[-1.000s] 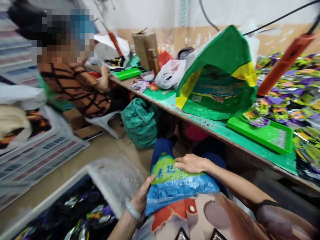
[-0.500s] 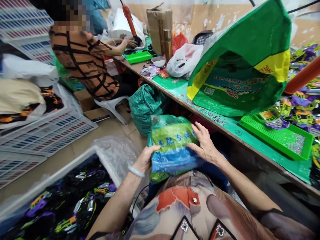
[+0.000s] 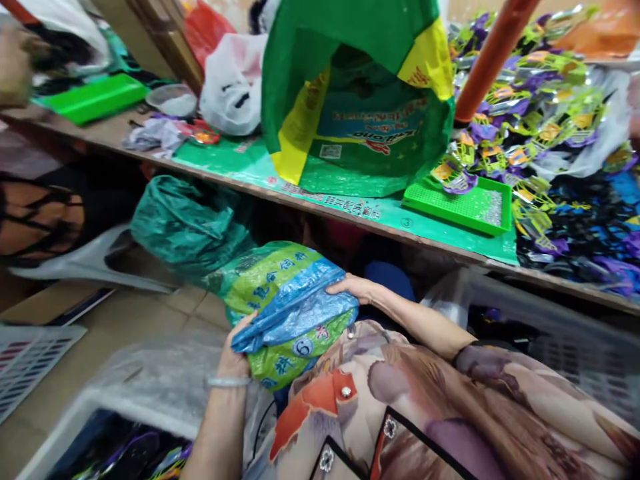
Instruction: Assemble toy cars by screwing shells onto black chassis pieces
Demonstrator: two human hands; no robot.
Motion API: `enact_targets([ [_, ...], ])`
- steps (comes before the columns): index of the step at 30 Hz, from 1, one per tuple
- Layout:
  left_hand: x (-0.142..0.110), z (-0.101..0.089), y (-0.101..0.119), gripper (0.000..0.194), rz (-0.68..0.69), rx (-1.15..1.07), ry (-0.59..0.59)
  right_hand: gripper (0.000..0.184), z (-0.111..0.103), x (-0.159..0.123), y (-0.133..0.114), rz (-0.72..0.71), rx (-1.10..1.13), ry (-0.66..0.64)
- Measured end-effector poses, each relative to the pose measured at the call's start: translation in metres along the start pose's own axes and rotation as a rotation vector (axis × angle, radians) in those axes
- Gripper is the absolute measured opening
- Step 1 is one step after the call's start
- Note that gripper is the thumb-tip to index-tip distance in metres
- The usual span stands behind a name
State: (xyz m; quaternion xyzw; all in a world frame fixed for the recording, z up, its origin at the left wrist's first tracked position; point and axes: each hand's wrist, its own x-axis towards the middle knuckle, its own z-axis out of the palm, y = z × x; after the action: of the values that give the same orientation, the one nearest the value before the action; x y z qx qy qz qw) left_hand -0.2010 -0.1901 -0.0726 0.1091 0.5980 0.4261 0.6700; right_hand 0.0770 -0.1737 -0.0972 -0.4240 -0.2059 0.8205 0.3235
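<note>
A green and blue printed woven plastic sack lies across my lap, its middle creased and folded. At its left edge, my left hand is closed on the plastic, with a pale bangle on the wrist and part of the fingers hidden by the sack. My right hand grips the opposite edge, thumb on top and the other fingers out of sight underneath. Beyond the sack, a dark green plastic bag bulges below the bench.
On the bench stand a large green sack, a green tray with small metal bits, and a heap of purple and lime parts. An orange tool hangs over it. At lower left is a white crate; a co-worker's blurred hand is upper left.
My view has swung right. My right hand, spread on the sack before, now grips its right edge. The sack has turned and shows more of its blue band and lower print.
</note>
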Motion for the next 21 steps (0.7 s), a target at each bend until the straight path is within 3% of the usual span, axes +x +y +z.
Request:
enact_targets([
  [5, 0.010, 0.023, 0.022, 0.027, 0.355, 0.195, -0.095, 0.025, 0.001, -0.002, 0.002, 0.032, 0.041, 0.096],
  [7, 0.011, 0.036, 0.029, 0.026, 0.403, 0.237, -0.146, 0.024, -0.001, -0.004, 0.000, 0.032, 0.051, 0.139],
  [10, 0.013, 0.054, 0.029, 0.020, 0.340, 0.254, -0.134, 0.025, -0.006, -0.013, -0.003, -0.015, 0.077, 0.224],
  [14, 0.017, 0.081, 0.017, 0.017, 0.115, 0.245, -0.136, 0.026, -0.024, -0.036, -0.010, -0.120, 0.126, 0.336],
  [18, 0.020, 0.128, -0.003, 0.022, -0.113, 0.200, -0.282, 0.025, -0.062, -0.073, -0.017, -0.190, 0.137, 0.436],
  [21, 0.022, 0.166, -0.025, 0.025, -0.171, 0.179, -0.393, 0.023, -0.097, -0.103, -0.017, -0.234, 0.101, 0.512],
])
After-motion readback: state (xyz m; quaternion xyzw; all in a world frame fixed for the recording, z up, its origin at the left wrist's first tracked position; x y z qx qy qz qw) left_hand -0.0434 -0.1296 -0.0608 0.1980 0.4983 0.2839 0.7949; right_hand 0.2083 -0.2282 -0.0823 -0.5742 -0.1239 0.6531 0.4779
